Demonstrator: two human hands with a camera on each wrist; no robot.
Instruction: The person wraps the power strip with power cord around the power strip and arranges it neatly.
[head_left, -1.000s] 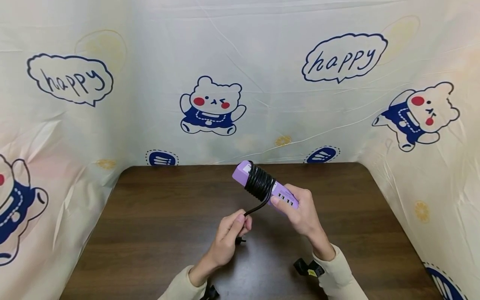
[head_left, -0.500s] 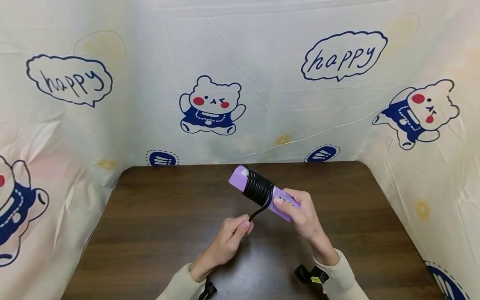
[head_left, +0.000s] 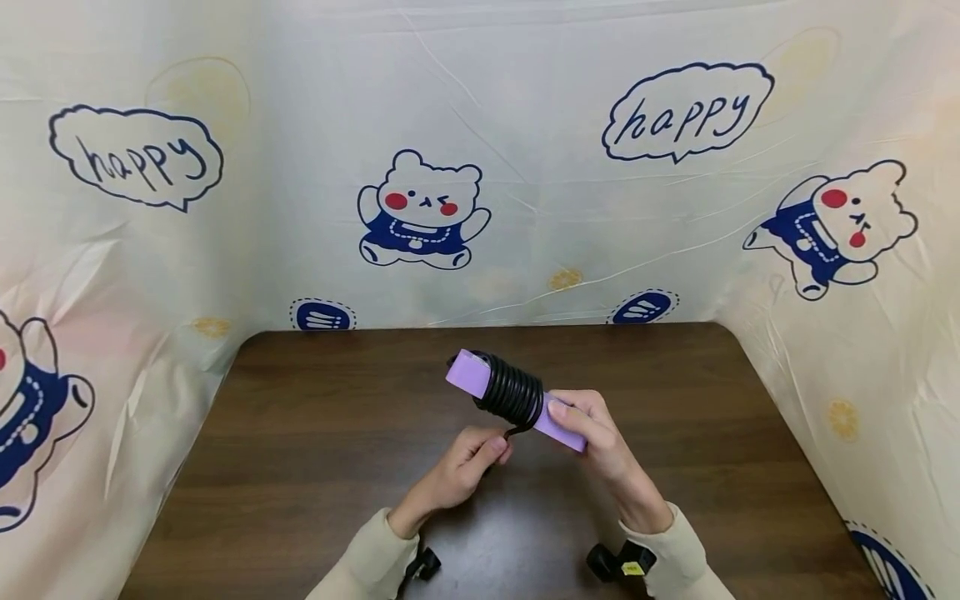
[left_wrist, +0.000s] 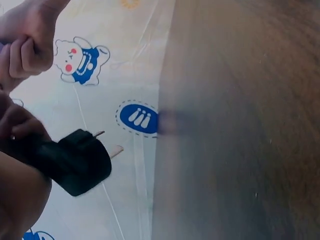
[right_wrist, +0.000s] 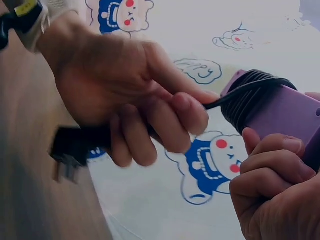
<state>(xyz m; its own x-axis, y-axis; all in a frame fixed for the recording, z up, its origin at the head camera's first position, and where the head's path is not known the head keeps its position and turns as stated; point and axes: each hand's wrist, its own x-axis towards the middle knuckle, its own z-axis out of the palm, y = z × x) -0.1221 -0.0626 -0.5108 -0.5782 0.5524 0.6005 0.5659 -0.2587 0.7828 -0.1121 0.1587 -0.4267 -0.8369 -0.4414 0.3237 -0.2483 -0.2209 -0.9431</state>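
Note:
A purple power strip point(head_left: 558, 425) is held tilted above the table, its black cord point(head_left: 513, 392) wound in several tight turns around its body. My right hand point(head_left: 600, 433) grips the strip's lower right end, thumb on top. With curled fingers my left hand point(head_left: 468, 467) holds the loose end of the cord, left of and below the coil. In the right wrist view the cord runs taut from the left thumb and forefinger to the coil. The black plug point(left_wrist: 82, 162) sticks out of the left fist, its metal prongs showing in the left wrist view; the head view hides it.
The dark wooden table point(head_left: 315, 417) lies under both hands. A pale printed curtain point(head_left: 525, 125) stands behind it and on both sides. Black wrist cameras point(head_left: 622, 562) sit at the cuffs of the light sleeves.
The strip has come lower and a little left, and it has rolled so its USB ports no longer show in the head view. The left hand has shifted slightly right, still holding the cord.

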